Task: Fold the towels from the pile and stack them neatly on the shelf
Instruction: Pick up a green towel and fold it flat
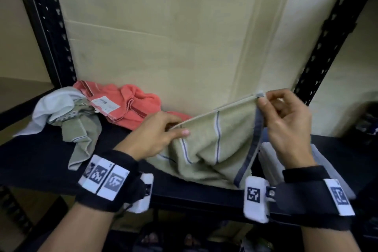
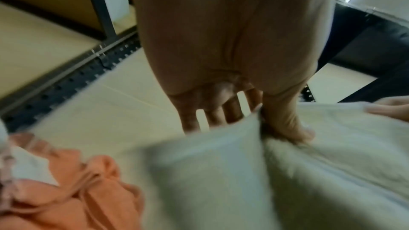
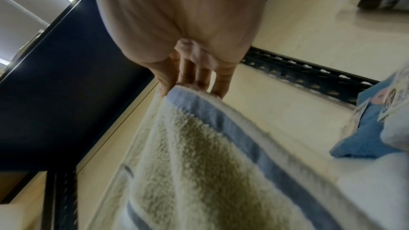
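An olive-green towel [image 1: 212, 145] with blue stripes and a blue end band hangs between my hands above the black shelf [image 1: 41, 161]. My left hand [image 1: 163, 131] pinches its upper edge at the left, thumb on the near side; the towel [image 2: 221, 172] fills the lower part of the left wrist view. My right hand [image 1: 276, 112] pinches the raised right corner by the blue band [image 3: 221, 116]. The towel's lower part sags onto the shelf. A pile lies at the left: a coral towel [image 1: 131, 106], a white one [image 1: 55, 106] and a green one [image 1: 81, 139].
A folded light-blue towel [image 1: 272, 159] lies on the shelf under my right hand, seen as blue cloth [image 3: 367, 139] in the right wrist view. Black perforated uprights [image 1: 47, 26] stand at both sides. A beige cardboard sheet [image 1: 163, 37] backs the shelf. Dark items sit on a lower level.
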